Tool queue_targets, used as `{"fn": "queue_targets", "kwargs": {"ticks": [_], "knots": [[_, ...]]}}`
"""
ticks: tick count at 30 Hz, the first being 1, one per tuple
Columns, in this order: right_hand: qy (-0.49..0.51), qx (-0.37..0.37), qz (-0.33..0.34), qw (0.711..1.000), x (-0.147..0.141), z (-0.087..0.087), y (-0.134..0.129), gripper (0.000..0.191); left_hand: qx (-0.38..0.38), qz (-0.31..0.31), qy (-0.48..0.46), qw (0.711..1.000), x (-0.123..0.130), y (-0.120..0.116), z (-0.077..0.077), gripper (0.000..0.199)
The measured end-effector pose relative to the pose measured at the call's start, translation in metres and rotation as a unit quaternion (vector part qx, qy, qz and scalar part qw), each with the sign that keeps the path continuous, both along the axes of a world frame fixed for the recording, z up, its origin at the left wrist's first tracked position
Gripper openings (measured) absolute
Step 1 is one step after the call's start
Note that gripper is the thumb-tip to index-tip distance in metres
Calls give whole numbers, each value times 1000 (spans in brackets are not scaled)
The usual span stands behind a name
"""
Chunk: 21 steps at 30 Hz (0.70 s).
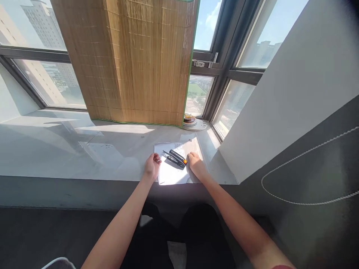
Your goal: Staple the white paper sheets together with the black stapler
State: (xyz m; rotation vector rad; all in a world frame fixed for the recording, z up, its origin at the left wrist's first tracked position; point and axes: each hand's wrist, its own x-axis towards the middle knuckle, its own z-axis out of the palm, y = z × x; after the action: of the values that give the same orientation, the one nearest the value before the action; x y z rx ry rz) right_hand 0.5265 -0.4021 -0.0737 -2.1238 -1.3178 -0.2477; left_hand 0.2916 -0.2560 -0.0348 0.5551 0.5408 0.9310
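Head cam: L hand (152, 166) curled by paper's (171, 177) left edge, R hand (195, 164) by right, prob. steadying; can't tell if pinching; pen-like tools (177, 155) between, maybe as weight.

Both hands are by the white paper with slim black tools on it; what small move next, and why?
Probably pick up the black cylindrical tool with an orange end using the right hand: it lies on the white rectangular paper, that end close beside the hand. The left hand, at the paper's left edge, seems placed to steady it.
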Motion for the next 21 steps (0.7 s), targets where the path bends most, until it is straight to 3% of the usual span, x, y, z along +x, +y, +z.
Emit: {"fn": "queue_targets", "kwargs": {"ticks": [2,7,10,13,17,19,21], "knots": [[-1,-39,45,998,6,8,-27,25,6,-6,7,1000,1,1,0,30],[61,-3,-98,993,86,52,-68,37,14,-2,14,1000,3,3,2,27],[113,-23,-117,986,115,54,-70,42,23,19,11,999,4,0,2,28],[109,-60,-90,988,110,41,-65,43,54,52,7,997,5,-2,5,31],[62,-95,-47,992,86,25,-67,44,136,137,32,981,-6,-3,22,38],[30,-121,-26,992,74,19,-76,50,176,185,54,965,-16,-18,29,39],[13,-135,-7,991,63,13,-88,55,198,198,50,959,-21,-54,27,37]]}}
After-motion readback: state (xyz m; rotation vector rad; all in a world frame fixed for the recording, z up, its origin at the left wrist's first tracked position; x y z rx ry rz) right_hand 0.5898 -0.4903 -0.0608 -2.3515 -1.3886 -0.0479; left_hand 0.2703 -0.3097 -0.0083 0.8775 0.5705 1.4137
